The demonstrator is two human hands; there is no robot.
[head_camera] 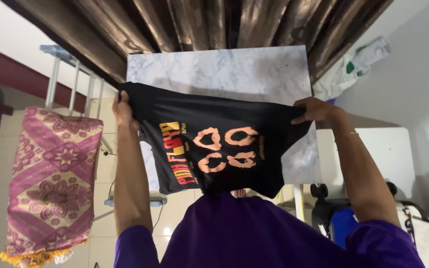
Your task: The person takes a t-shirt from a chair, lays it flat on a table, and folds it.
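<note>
1. Black cotton made up the T-shirt (pixel 219 149), which hung spread out in the air between the two raised hands, above the purple-clothed torso (pixel 254 233) of the person wearing the camera.
2. The left hand (pixel 123 108) was closed on one upper corner of the shirt, fingers curled over the edge with the cloth pinched inside the fist.
3. The right hand (pixel 314 110) was closed on the opposite upper corner, thumb and fingers clamped across the fabric; a thin bangle (pixel 349 134) sat on that wrist.
4. Between the two grips the top edge ran nearly taut, sagging only slightly at the middle, and the rest of the garment dropped from that edge toward the person's chest, so the shirt lay wholly below and between the hands.
5. Its printed face was toward the camera: yellow-to-red lettering ran sideways near the left forearm, and four pale orange oval shapes sat near the middle of the cloth.
6. Behind the shirt lay a white marbled tabletop (pixel 224 69), with dark glossy curtains (pixel 199 22) past its far edge.
7. A pink patterned cloth (pixel 53 178) hung on a metal rack (pixel 73 79) beyond the left arm, well apart from the shirt.
</note>
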